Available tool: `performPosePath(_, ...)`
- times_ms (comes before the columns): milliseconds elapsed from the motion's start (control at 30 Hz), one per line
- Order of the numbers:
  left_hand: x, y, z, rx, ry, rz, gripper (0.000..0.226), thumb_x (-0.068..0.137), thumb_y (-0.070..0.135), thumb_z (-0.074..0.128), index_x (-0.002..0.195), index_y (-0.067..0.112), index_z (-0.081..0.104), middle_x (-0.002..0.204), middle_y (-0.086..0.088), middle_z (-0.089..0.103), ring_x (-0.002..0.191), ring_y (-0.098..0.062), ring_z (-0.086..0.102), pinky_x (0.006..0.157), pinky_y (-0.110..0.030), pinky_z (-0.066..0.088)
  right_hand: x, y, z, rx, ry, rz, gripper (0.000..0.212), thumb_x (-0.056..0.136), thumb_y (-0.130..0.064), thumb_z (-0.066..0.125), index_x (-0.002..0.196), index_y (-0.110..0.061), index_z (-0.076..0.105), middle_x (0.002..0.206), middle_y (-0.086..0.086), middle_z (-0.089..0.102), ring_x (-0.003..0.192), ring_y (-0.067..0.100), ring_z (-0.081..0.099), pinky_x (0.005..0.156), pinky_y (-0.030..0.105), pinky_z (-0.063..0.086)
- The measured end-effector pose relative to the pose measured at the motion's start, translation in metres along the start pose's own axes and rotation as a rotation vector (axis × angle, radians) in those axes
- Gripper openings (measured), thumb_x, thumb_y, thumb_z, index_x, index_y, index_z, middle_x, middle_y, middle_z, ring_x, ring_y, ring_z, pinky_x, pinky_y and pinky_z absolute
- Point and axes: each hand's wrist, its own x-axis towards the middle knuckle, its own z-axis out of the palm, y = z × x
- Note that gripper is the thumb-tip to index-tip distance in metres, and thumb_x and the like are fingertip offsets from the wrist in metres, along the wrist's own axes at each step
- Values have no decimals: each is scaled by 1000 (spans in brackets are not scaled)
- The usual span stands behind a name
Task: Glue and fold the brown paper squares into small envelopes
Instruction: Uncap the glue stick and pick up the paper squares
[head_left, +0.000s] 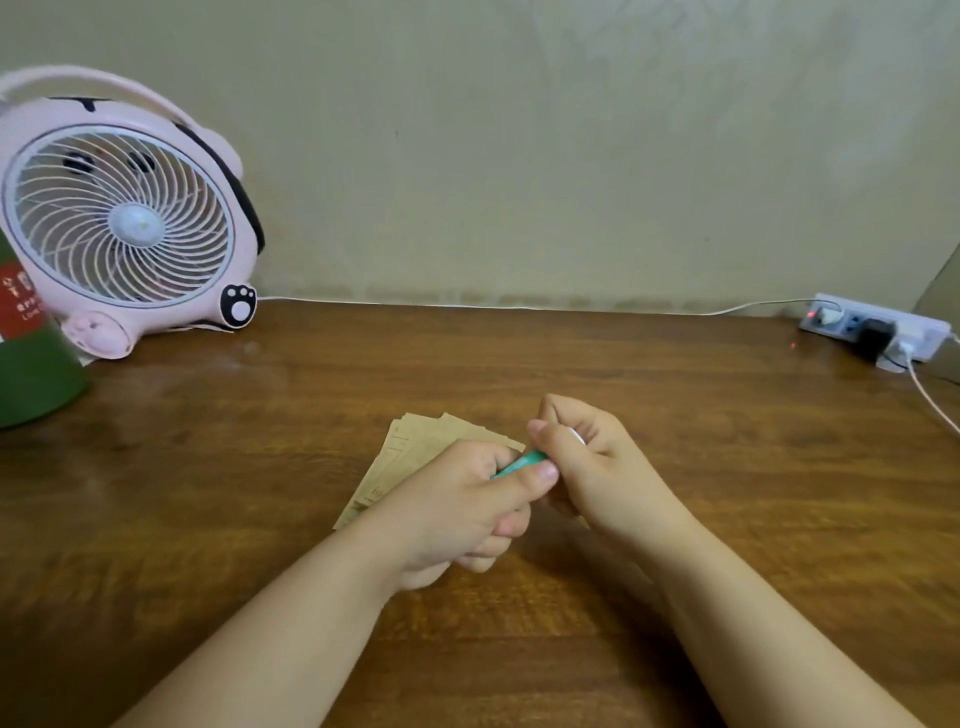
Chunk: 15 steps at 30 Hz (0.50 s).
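Observation:
A small stack of brown paper squares (415, 447) lies on the wooden table (675, 415), partly hidden under my left hand. My left hand (457, 512) is curled round a green glue stick (522, 462) just above the papers. My right hand (587, 462) meets it from the right, with thumb and fingers pinching the stick's far end, where a bit of white shows inside the fist. Most of the stick is hidden by both hands.
A pink desk fan (124, 218) stands at the back left, with a green cylindrical container (31, 364) at the left edge. A white power strip (878, 327) with plugs and a white cable (519, 306) lies at the back right against the wall.

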Motion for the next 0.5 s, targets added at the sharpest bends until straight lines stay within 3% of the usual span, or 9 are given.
performPosePath(100,-1,7,-2,-80,-93,-18,30,91,37,50,87,8,47,51,5,35,37,-3,23,37,-16,19,-2,-6,-2,-2,44,-95,40,95,-10,47,57,-15,36,44,-6,44,43,4,39,46,15,33)
performPosePath(267,-2,13,1,-117,-96,19,36,82,44,55,83,8,50,50,5,37,36,-2,25,35,-15,22,-1,-8,-2,8,133,-166,30,87,-21,48,60,-9,39,50,4,48,49,15,46,50,25,38)
performPosePath(500,-5,13,-4,-181,-180,-40,37,85,45,53,84,8,53,52,2,34,36,-2,23,35,-14,22,-3,-6,-5,167,-35,-130,31,86,-30,55,65,-10,44,53,5,51,45,9,49,46,18,39)
